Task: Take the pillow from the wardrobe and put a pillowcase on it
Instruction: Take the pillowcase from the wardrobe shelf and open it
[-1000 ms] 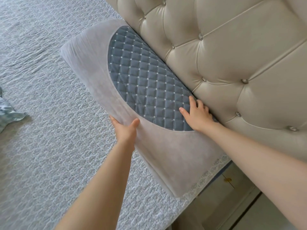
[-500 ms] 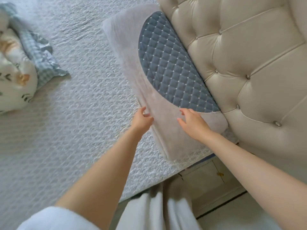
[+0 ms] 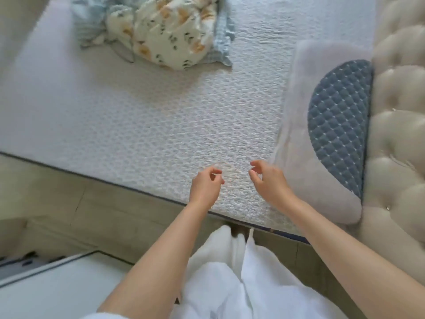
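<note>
Down at the lower left a white flat-topped piece of furniture (image 3: 53, 288) fills the corner, standing on the pale wood-look floor (image 3: 69, 210) beside the bed; above the floor runs the bed (image 3: 142, 125) itself, covered in a white textured spread with a dark piping along its near edge; near the top of the bed lies a crumpled cream cloth printed with orange and dark shapes, edged in pale blue check (image 3: 170, 31), well apart from both hands; whether it is a pillowcase or a second cushion cannot be told. Toward the middle, the left hand (image 3: 205, 185) hovers over the near edge of the bed, fingers loosely curled with thumb and forefinger close together, holding nothing; just to its right, with a gap of bedspread between them, the right hand (image 3: 269, 180) hangs in the same half-curled way, also empty, its knuckles near the pillow's lower left edge but not clearly touching it, the blur making that hard to judge. Below the forearms hang white trousers (image 3: 241, 284). Further right the pillow (image 3: 296, 143) lies on the bed, already in its grey plush cover with a blue quilted half-oval panel (image 3: 340, 120) facing up; its long right side rests against the cream tufted headboard (image 3: 400, 139), which fills the right edge of the view, buttons glinting in the padding.
</note>
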`<act>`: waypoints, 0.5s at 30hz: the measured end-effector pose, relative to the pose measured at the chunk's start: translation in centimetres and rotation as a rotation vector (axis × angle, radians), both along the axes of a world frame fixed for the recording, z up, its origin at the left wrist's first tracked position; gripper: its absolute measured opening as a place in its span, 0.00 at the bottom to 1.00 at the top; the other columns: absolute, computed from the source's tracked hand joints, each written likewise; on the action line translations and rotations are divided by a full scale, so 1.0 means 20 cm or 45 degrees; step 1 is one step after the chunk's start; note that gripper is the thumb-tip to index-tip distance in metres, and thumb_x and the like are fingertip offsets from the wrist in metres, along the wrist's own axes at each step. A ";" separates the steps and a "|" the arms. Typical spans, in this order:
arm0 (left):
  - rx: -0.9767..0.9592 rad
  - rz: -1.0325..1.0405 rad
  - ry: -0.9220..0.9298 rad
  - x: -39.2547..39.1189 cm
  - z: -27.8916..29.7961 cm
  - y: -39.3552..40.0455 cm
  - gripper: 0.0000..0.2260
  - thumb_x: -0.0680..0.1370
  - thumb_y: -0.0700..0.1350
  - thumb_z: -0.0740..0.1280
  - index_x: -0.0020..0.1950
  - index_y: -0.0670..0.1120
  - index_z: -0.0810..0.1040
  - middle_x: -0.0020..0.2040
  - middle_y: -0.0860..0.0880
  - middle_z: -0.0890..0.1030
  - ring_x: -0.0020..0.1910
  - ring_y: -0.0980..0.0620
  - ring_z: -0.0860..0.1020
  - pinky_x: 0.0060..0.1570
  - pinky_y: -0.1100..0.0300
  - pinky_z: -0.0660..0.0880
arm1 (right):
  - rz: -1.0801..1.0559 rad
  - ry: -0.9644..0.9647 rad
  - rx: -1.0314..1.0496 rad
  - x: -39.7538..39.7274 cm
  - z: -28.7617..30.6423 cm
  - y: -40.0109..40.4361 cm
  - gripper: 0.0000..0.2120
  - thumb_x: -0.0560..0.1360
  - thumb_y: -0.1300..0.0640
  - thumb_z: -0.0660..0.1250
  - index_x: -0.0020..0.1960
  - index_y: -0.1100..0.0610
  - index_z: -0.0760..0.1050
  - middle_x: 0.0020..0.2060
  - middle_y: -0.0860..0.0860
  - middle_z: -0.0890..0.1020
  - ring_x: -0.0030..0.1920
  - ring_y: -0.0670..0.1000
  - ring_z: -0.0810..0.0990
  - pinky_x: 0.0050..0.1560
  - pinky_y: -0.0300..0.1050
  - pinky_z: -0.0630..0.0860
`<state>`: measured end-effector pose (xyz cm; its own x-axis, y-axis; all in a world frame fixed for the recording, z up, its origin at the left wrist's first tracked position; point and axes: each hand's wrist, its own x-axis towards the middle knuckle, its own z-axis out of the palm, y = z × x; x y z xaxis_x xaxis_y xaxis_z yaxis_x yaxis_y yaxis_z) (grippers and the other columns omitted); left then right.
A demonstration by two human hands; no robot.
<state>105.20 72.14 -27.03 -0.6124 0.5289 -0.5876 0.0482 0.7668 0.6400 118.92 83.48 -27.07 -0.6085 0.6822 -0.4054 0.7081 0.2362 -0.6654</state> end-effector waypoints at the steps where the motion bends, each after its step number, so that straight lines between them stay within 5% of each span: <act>1: 0.003 0.054 0.036 -0.02 0.03 -0.10 0.09 0.78 0.43 0.61 0.53 0.48 0.80 0.40 0.52 0.84 0.42 0.50 0.82 0.43 0.57 0.78 | 0.059 0.010 -0.005 -0.05 0.03 -0.06 0.16 0.80 0.53 0.61 0.65 0.58 0.73 0.54 0.52 0.82 0.55 0.53 0.78 0.56 0.48 0.73; 5: 0.047 0.367 0.159 -0.05 0.09 -0.51 0.07 0.77 0.42 0.63 0.50 0.47 0.81 0.39 0.49 0.85 0.43 0.47 0.82 0.49 0.55 0.77 | 0.317 0.029 -0.031 -0.25 0.12 -0.33 0.14 0.80 0.52 0.61 0.64 0.56 0.73 0.53 0.51 0.82 0.54 0.52 0.79 0.55 0.49 0.74; 15: -0.072 0.940 0.311 -0.11 0.17 -1.36 0.06 0.79 0.49 0.61 0.43 0.59 0.72 0.40 0.56 0.83 0.37 0.56 0.80 0.34 0.59 0.75 | 0.862 0.030 -0.131 -0.78 0.20 -0.95 0.15 0.80 0.51 0.60 0.63 0.55 0.74 0.54 0.53 0.82 0.57 0.53 0.79 0.52 0.42 0.71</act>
<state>103.00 44.89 -23.55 -0.9097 -0.0929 -0.4047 -0.3530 0.6864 0.6359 103.38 64.57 -23.15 -0.8968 0.1073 -0.4292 0.4119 0.5564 -0.7216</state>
